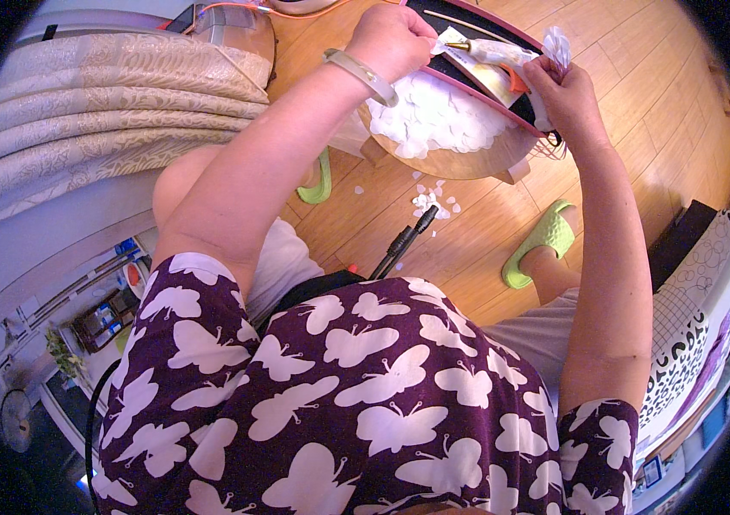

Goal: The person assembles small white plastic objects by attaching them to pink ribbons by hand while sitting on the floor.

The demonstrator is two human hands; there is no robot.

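At the far middle, my left hand (391, 39) pinches a small white petal-like piece (442, 41) beside the brass nozzle of a white hot glue gun (489, 51). The glue gun, with an orange trigger, lies over a dark tray (465, 84) with a pink rim. My right hand (564, 94) is closed at the gun's rear end, and a translucent whitish petal bunch (557, 45) sticks up from its fingers. Whether these fingers also touch the gun, I cannot tell. Just nearer than the tray lies a heap of white petal pieces (434, 118).
The heap rests on a round tan tabletop (494, 161). Loose petals (434, 204) lie on the wooden floor near a black pole (404, 243). Green slippers (541, 243) are on my feet. Patterned beige fabric (125, 103) spreads at left, and a thin stick (446, 17) lies in the tray.
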